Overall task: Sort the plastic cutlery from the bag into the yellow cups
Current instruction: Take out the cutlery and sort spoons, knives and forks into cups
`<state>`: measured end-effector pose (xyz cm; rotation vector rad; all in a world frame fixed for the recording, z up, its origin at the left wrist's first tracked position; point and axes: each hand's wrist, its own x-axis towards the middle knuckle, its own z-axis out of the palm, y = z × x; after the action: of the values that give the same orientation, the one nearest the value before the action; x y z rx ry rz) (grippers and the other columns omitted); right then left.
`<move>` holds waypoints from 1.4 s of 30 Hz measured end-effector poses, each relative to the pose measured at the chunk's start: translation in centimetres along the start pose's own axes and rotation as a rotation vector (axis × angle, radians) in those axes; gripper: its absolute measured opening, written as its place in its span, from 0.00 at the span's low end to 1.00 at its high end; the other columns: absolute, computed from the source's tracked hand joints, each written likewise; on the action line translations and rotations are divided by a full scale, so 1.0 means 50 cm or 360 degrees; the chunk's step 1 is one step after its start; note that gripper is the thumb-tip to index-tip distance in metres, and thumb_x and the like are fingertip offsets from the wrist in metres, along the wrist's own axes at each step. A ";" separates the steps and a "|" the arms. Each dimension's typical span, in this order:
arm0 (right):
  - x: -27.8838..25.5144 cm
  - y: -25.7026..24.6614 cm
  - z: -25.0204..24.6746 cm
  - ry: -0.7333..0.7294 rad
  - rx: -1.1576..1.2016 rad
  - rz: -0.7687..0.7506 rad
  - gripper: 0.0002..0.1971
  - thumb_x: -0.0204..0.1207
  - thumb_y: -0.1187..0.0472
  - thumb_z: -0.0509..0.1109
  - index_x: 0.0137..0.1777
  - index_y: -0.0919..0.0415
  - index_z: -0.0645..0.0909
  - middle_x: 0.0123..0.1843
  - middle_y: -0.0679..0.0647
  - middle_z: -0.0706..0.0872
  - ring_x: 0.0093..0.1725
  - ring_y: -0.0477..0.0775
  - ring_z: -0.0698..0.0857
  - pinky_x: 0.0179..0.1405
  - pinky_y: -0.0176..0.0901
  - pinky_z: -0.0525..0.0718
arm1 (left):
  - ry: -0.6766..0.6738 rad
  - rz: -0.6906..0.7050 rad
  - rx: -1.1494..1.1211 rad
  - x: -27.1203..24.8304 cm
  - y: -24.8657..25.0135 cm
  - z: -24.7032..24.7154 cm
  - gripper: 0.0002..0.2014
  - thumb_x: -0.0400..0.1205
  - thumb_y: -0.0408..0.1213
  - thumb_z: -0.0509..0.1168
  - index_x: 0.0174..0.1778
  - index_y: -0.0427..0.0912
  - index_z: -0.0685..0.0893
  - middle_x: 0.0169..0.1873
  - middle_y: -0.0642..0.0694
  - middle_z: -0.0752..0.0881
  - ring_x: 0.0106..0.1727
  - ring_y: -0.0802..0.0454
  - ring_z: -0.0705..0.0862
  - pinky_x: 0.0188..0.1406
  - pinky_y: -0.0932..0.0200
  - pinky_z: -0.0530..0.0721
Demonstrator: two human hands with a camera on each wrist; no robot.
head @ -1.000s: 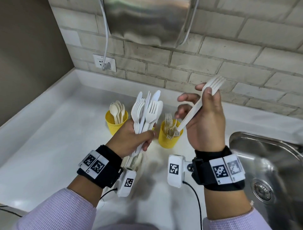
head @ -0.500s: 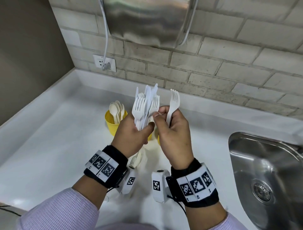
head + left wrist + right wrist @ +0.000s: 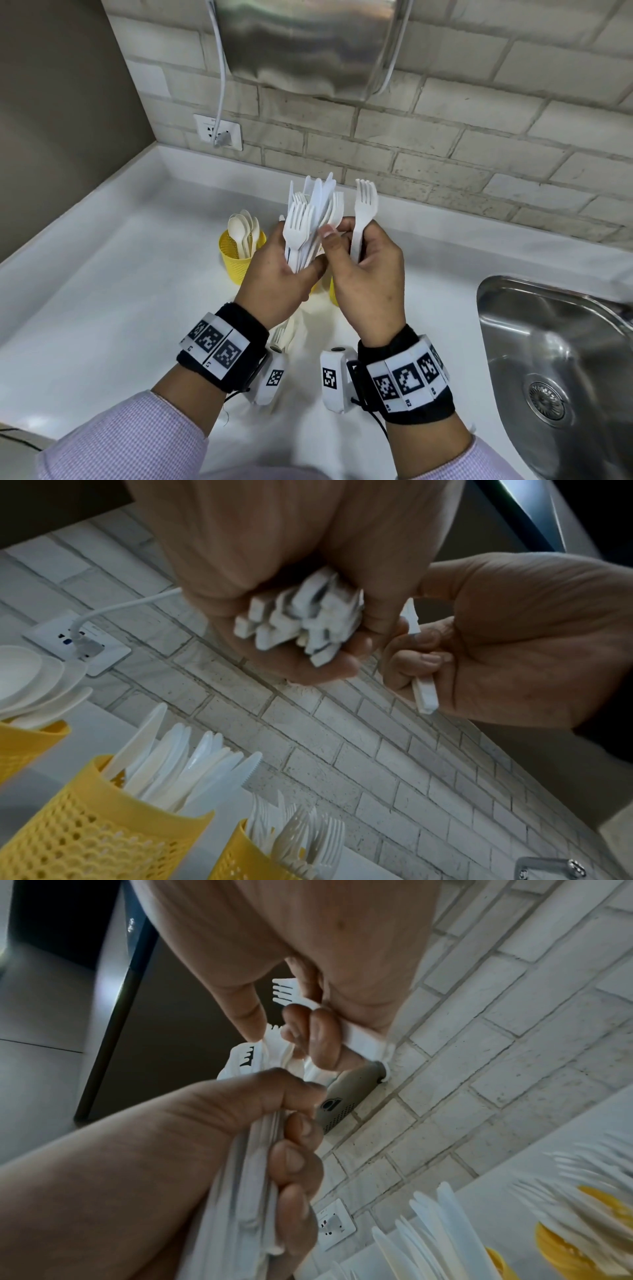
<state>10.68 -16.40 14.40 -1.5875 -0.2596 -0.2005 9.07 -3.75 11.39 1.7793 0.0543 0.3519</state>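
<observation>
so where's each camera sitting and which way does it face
head: on the head, looking down at the counter; both hands, left hand gripping a cutlery bundle.
left wrist: under that hand, looking up along it; handle ends, knife cup.
right wrist: under the right hand, facing the brick wall.
shared: every view shows the single fork.

- White counter [image 3: 102, 308] under both grips.
- Steel sink [image 3: 561, 359] w/ drain, right of the grips.
- Wall socket [image 3: 219, 132] w/ white cable plugged in, up-left of grips on brick wall [image 3: 479, 137].
- Steel dispenser [image 3: 308, 44] on the wall above.
</observation>
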 end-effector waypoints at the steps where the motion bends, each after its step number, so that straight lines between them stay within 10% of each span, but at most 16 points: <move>1: 0.002 -0.001 -0.001 0.0032 0.0039 0.0009 0.04 0.79 0.56 0.76 0.47 0.54 0.85 0.36 0.62 0.87 0.34 0.60 0.85 0.37 0.44 0.85 | -0.0024 -0.0001 -0.0020 -0.001 0.002 0.000 0.18 0.82 0.39 0.72 0.68 0.51 0.82 0.40 0.54 0.87 0.32 0.61 0.84 0.31 0.59 0.81; 5: 0.017 0.003 -0.001 0.0102 0.0225 0.0197 0.06 0.78 0.50 0.72 0.43 0.50 0.82 0.29 0.43 0.79 0.28 0.47 0.74 0.34 0.44 0.74 | -0.0031 -0.0012 -0.0045 -0.006 0.006 0.005 0.20 0.80 0.36 0.75 0.67 0.48 0.80 0.38 0.52 0.88 0.26 0.54 0.81 0.22 0.53 0.83; 11: 0.024 0.006 0.011 0.0222 0.0632 0.0647 0.12 0.84 0.58 0.68 0.39 0.58 0.77 0.29 0.52 0.72 0.26 0.51 0.66 0.26 0.43 0.64 | 0.0059 0.0062 0.0207 -0.006 0.003 0.007 0.21 0.76 0.32 0.77 0.62 0.43 0.80 0.43 0.57 0.89 0.42 0.67 0.87 0.40 0.72 0.82; 16: 0.023 0.019 0.014 0.0121 0.0470 0.0508 0.09 0.82 0.64 0.72 0.40 0.53 0.83 0.29 0.40 0.82 0.27 0.41 0.77 0.33 0.39 0.74 | 0.0097 0.0108 0.0336 -0.007 0.000 0.011 0.21 0.74 0.29 0.77 0.60 0.40 0.79 0.39 0.62 0.85 0.40 0.74 0.84 0.37 0.80 0.75; 25: 0.034 0.019 0.010 0.0234 0.0720 0.0712 0.08 0.85 0.58 0.67 0.48 0.61 0.83 0.27 0.52 0.73 0.27 0.51 0.71 0.28 0.45 0.68 | 0.0081 0.0126 0.0257 -0.015 0.009 0.007 0.24 0.71 0.33 0.80 0.61 0.45 0.80 0.44 0.57 0.89 0.45 0.63 0.88 0.43 0.65 0.85; 32: 0.036 0.011 0.007 -0.0025 0.0875 0.0857 0.22 0.80 0.56 0.69 0.63 0.77 0.82 0.61 0.76 0.87 0.62 0.75 0.87 0.67 0.74 0.81 | 0.0050 0.0131 0.0286 -0.020 0.014 0.015 0.24 0.72 0.34 0.80 0.62 0.47 0.80 0.46 0.64 0.87 0.45 0.63 0.88 0.42 0.67 0.85; 35: 0.040 0.014 0.005 0.0015 0.0896 0.0831 0.19 0.82 0.59 0.68 0.61 0.77 0.83 0.61 0.75 0.88 0.63 0.74 0.88 0.70 0.72 0.80 | 0.0053 0.0151 0.0306 -0.020 0.015 0.016 0.24 0.72 0.36 0.80 0.62 0.45 0.80 0.43 0.59 0.89 0.44 0.62 0.89 0.43 0.60 0.87; 42: 0.054 0.002 -0.018 0.0336 0.1288 0.0836 0.11 0.85 0.58 0.59 0.40 0.57 0.74 0.32 0.56 0.77 0.31 0.58 0.77 0.36 0.47 0.79 | -0.0009 0.0160 0.0234 -0.021 0.020 0.012 0.29 0.71 0.44 0.84 0.66 0.46 0.80 0.49 0.62 0.90 0.51 0.65 0.88 0.50 0.68 0.85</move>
<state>13.34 -17.19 15.09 -0.7762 0.2298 0.1400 8.09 -4.79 12.01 1.9330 -0.0138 0.4240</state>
